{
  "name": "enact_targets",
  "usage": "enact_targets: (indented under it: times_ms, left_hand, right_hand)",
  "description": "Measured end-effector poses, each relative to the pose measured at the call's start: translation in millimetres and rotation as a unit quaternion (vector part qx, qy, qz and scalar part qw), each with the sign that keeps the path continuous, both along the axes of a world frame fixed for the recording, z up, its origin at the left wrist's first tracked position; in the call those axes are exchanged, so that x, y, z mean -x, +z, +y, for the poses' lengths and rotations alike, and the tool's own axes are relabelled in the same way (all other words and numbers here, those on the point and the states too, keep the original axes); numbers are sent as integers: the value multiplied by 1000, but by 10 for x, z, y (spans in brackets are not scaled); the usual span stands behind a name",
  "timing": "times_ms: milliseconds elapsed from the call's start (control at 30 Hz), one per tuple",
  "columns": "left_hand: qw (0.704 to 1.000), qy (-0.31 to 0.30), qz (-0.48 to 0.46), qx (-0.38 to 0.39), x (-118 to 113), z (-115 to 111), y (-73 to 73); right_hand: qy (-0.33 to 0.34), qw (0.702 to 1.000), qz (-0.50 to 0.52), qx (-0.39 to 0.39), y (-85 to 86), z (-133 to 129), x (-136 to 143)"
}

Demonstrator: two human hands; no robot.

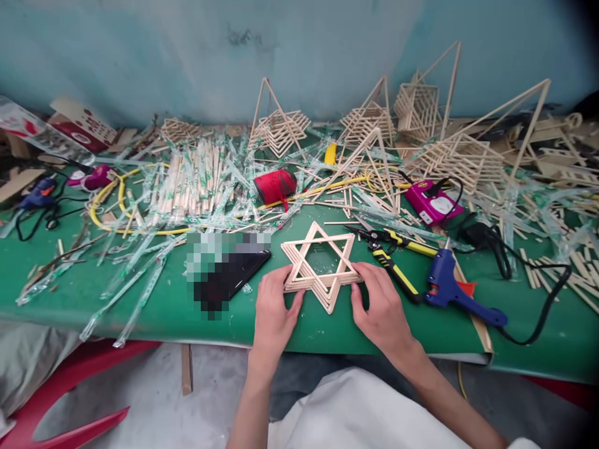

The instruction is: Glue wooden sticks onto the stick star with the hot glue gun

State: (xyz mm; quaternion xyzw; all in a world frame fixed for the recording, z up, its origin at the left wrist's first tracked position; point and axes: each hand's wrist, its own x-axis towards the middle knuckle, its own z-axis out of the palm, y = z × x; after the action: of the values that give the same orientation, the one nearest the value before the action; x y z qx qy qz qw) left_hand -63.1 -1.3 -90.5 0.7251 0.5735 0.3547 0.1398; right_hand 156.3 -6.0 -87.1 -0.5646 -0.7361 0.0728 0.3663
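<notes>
A six-pointed star of stacked wooden sticks [309, 274] rests on the green table top, several layers thick. At its left points my left hand [277, 305] is closed, thumb in front and fingers around the outer side. My right hand [381, 305] grips the right points in the same way. Just right of the star lie pliers-like cutters with black and yellow handles [397, 277]. A blue glue gun [442, 280] sits farther right, its nozzle pointing up. Left of the star is a black phone [246, 271], partly blurred out.
Wrapped chopsticks [196, 178] and torn clear wrappers pile up behind the star. A red spool of thread [275, 186] and a purple power box [433, 202] stand nearby. Stick frames [281, 131] line the wall. A black cable [547, 312] curves at right; a second glue gun [40, 193] lies far left.
</notes>
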Motion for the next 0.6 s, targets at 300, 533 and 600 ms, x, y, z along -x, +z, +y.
enact_targets:
  times_ms: [300,533,600]
  left_hand:
    - [998,16,-35,59,-28,64,43]
    - [998,32,-32,51,-33,47,-14]
    - [998,33,-27,45,-35,51,-10]
  right_hand:
    - [-1,1000,-5,18,0,-9,26]
    - [5,1000,11,25,2,19,39]
    - [8,999,23,27,3,14,36]
